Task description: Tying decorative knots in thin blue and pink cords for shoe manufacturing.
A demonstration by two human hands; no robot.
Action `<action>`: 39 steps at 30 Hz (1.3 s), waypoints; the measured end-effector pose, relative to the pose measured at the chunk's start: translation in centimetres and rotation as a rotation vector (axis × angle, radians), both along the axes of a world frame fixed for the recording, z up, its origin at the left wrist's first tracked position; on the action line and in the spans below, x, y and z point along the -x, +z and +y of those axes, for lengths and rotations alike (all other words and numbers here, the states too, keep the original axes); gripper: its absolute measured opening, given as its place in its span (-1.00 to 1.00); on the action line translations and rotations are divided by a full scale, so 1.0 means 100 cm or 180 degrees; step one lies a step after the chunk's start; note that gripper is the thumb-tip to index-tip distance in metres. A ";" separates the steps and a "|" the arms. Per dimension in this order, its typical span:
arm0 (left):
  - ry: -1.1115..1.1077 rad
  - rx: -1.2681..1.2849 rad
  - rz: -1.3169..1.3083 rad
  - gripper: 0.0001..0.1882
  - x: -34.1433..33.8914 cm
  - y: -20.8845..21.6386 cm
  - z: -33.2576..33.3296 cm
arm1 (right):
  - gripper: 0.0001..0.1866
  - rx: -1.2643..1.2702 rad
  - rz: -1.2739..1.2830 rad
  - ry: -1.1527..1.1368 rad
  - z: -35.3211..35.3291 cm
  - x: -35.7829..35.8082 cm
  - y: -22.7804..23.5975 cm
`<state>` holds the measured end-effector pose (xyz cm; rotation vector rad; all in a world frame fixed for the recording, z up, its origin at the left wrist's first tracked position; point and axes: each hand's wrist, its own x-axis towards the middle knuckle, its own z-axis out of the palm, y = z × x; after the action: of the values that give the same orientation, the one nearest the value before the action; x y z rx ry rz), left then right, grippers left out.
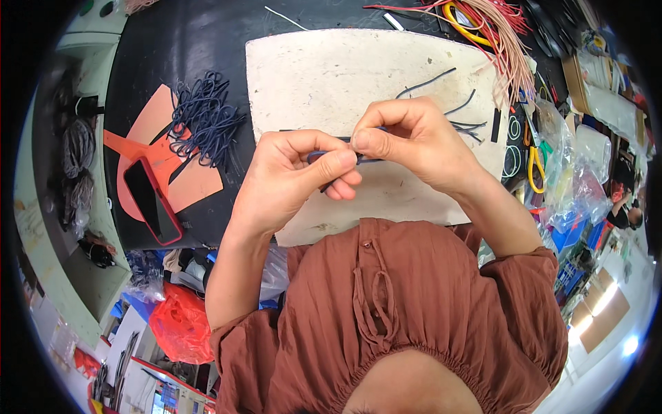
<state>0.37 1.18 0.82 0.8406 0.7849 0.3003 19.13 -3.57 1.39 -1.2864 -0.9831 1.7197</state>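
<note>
My left hand (296,172) and my right hand (414,141) meet above a pale work board (324,76), thumbs and forefingers pinched close together. Between them runs a dark blue cord (373,161), mostly covered by the fingers. The left fingers curl round part of it, while the right thumb and forefinger grip it near the left thumb tip. Whether it is knotted there is too small to tell. Beyond the right hand, several short dark cord pieces (467,128) lie on the board. Left of my left hand sits a tangled heap of navy cords (205,124).
A red-cased phone (150,200) rests on orange and tan flat pieces (196,186) at the left. Red and pink cords (507,58) spread over the far right corner. Yellow-handled scissors (536,169) and clear plastic bags (569,165) lie further right. A red bag (181,324) is below the table's left side.
</note>
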 end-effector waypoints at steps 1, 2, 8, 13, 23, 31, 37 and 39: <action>-0.0065 -0.0017 -0.0034 -0.87 0.001 0.000 0.000 | -0.81 0.0180 0.0227 0.0050 0.000 0.000 0.000; -0.0094 -0.0035 -0.0058 -0.87 0.001 -0.001 -0.001 | -0.80 0.0360 0.0455 0.0100 0.000 0.000 -0.001; -0.0146 -0.0056 -0.0180 -0.89 0.001 -0.005 -0.002 | -0.75 0.0926 0.1326 0.0133 -0.003 0.002 -0.010; 0.0180 0.0035 -0.0221 -0.84 -0.001 -0.005 -0.007 | -0.76 0.0425 0.1081 -0.0348 -0.005 0.007 -0.012; 0.0694 0.0115 -0.0366 -0.79 -0.002 -0.010 -0.018 | -0.87 0.0003 -0.0032 -0.0726 -0.011 0.014 -0.001; 0.0762 -0.0209 -0.0350 -0.80 -0.002 -0.006 -0.023 | -0.87 -0.0003 0.0080 -0.0802 -0.012 0.017 -0.003; 0.0671 -0.0299 -0.0235 -0.80 0.004 -0.010 -0.023 | -0.85 0.0010 -0.0013 -0.0744 -0.013 0.016 -0.007; 0.0702 -0.0300 -0.0245 -0.80 0.003 -0.009 -0.024 | -0.85 0.0020 -0.0053 -0.0733 -0.013 0.016 -0.006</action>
<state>0.04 -1.17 -0.03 0.8268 0.7973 0.5662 17.51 -4.84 0.75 -1.3636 -0.8050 1.5386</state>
